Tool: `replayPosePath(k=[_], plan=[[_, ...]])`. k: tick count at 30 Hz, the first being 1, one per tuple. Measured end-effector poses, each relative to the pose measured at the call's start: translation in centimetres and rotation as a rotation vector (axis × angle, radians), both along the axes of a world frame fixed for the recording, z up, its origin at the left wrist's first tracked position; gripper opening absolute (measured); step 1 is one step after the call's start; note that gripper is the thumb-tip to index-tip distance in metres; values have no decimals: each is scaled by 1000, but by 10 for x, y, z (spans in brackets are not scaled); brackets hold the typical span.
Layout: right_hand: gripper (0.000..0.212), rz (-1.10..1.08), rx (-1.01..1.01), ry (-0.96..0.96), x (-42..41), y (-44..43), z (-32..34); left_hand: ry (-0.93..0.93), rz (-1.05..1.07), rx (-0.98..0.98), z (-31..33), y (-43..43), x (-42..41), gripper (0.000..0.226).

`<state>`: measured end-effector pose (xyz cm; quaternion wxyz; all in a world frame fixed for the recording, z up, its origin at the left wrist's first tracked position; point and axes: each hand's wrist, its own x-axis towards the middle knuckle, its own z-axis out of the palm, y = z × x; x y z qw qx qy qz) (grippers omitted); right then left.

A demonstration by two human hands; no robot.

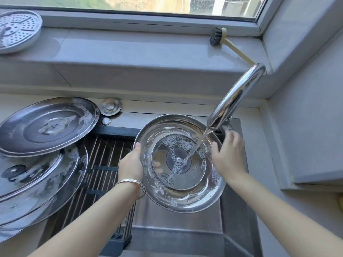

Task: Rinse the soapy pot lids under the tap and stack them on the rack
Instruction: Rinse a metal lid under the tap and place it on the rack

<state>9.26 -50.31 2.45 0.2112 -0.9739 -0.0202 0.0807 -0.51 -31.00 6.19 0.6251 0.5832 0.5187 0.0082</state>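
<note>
A steel pot lid with a glass centre (193, 197) is held underside up over the sink, foam and water pooled in it. My left hand (130, 166) grips its left rim, fingers showing through the glass. My right hand (229, 154) rests on its right rim. Water runs from the chrome tap (235, 97) onto the lid's middle. Soapy steel lids lie stacked at the left: a top lid (46, 125) and a larger lid beneath (37, 184). The roll-up rack (104, 160) of metal rods spans the sink's left part.
On the window sill lie a perforated steamer plate (17, 30) at far left and a dish brush (220, 39) at right. A small round cap (110, 106) sits behind the sink. The steel sink basin (176, 225) opens below the held lid.
</note>
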Motion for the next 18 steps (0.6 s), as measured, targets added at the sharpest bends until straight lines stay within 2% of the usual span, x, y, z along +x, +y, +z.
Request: replayPosePath(k=[2,4,6,7,11,15,18], plan=[[62,380,8,14,-34,17,10,17,-3,13,-2,0,-1,55],[66,711,11,179,-64,35,14,6,-5,24,-2,-3,-3,50],[72,926,-26,217,-74,48,15,-22,-25,0,4,-7,-5,47],[73,947,-38,210,-72,51,15,-36,-33,12,5,-8,-7,43],[79,720,-110,185,-64,51,18,-78,-5,13,5,-7,-18,43],[68,950,-96,180,-81,54,18,-72,74,-45,5,-11,-27,43],[67,774,-114,190,-71,51,19,-68,58,-43,9,-12,-30,48]])
